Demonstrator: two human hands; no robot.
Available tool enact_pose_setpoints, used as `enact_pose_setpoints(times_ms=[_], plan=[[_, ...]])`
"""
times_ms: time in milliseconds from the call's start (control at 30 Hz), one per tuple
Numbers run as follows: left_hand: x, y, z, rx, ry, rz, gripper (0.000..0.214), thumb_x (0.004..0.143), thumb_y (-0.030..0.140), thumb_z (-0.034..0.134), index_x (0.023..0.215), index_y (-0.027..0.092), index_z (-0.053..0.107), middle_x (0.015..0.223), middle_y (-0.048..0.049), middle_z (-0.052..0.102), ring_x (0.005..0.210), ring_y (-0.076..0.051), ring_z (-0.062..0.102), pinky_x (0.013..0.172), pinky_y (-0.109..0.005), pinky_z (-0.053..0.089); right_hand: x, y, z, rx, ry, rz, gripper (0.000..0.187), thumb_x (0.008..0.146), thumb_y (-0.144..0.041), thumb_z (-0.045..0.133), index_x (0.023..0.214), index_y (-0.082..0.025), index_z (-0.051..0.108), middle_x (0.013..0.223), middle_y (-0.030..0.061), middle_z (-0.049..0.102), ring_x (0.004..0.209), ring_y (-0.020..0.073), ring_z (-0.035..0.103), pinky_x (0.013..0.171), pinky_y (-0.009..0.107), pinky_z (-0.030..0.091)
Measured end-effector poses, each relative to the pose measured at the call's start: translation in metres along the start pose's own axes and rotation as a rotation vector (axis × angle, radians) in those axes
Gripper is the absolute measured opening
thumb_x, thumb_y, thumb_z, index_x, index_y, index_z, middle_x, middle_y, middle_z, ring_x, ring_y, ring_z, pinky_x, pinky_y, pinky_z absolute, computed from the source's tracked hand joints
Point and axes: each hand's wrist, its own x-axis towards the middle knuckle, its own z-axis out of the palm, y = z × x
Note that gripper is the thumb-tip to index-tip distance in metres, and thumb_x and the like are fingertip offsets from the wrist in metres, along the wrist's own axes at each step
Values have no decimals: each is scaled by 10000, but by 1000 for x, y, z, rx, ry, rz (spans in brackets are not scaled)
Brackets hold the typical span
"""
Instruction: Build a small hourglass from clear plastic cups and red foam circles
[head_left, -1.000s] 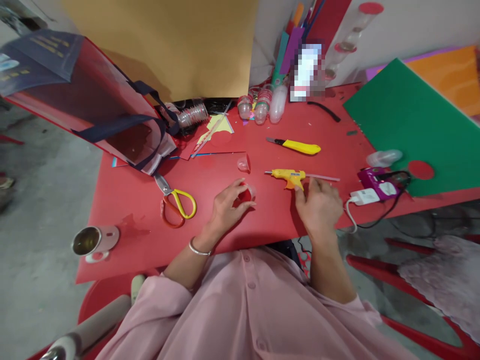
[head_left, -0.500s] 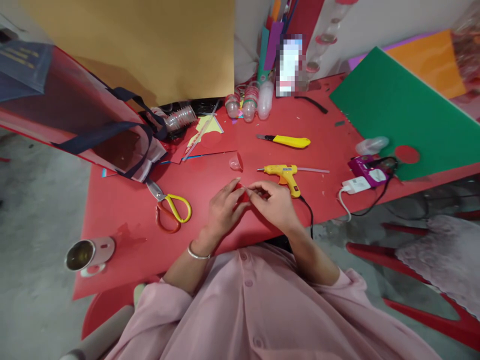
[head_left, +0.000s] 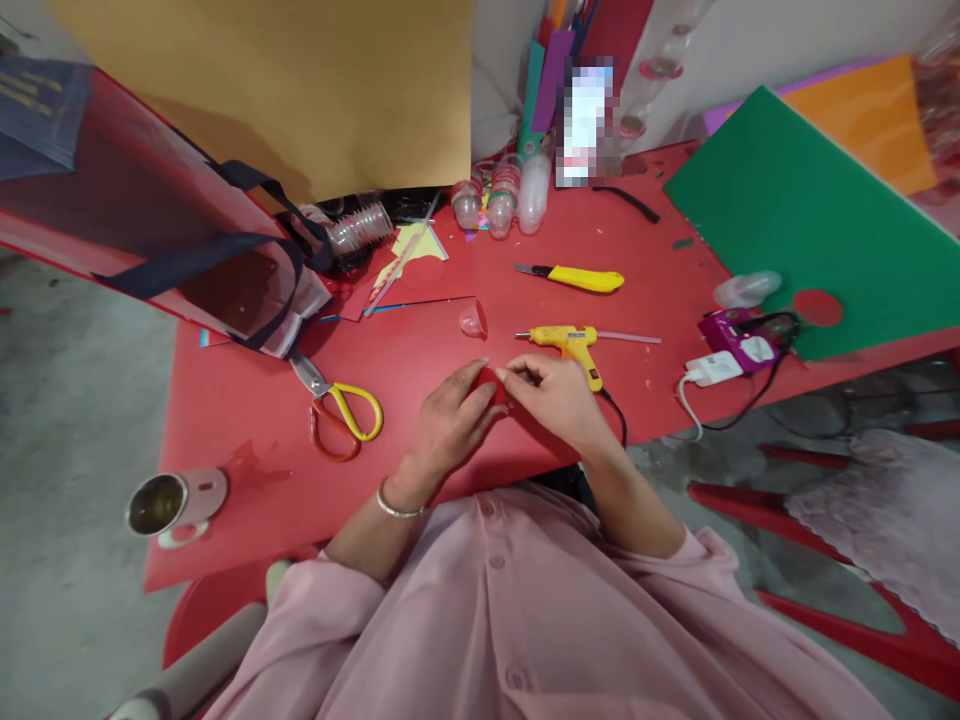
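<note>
A small red disc (head_left: pixel 492 384), thin and partly covered by fingers, is between my hands over the near edge of the table. My left hand (head_left: pixel 454 412) is closed on it, thumb across its face. The fingers of my right hand (head_left: pixel 553 396) pinch at the disc's upper right edge; anything else in that pinch is too small to make out. Just beyond my hands lies a clear plastic cup (head_left: pixel 472 320) on its side. The yellow glue gun (head_left: pixel 568 345), with a glue stick (head_left: pixel 628 338) in its back, rests beyond my right hand.
Scissors (head_left: pixel 346 412) and a mug (head_left: pixel 171 505) are on the left of the red table (head_left: pixel 255 400). A yellow cutter (head_left: pixel 583 278) lies farther back, near several stacked plastic cups (head_left: pixel 501 205). At right are a green board (head_left: pixel 810 220) and a purple power adapter (head_left: pixel 739 340).
My left thumb has shifted and more of the red disc shows between my hands. The right fingertips have moved slightly along its edge. The view has tilted a little.
</note>
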Motion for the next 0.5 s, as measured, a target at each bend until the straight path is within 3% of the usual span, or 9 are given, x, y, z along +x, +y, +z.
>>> enact_pose_setpoints(times_ms=[233,500], plan=[[3,3,-3,9,-11,-61,482,988,403,699,1426,241,575,1337,-166,692,1162,-264,729,911,-364,619,-2,5,5,183,-41,57,131,887,-282,668,954,-230,769,844,22,800,722,183,732,662,300,564],[6,6,-3,-21,5,-101,363,995,387,685,1315,224,633,1323,-163,697,1148,-266,738,926,-358,617,-8,11,8,283,-39,83,152,851,-298,718,966,-211,767,868,31,798,763,180,740,703,304,591]])
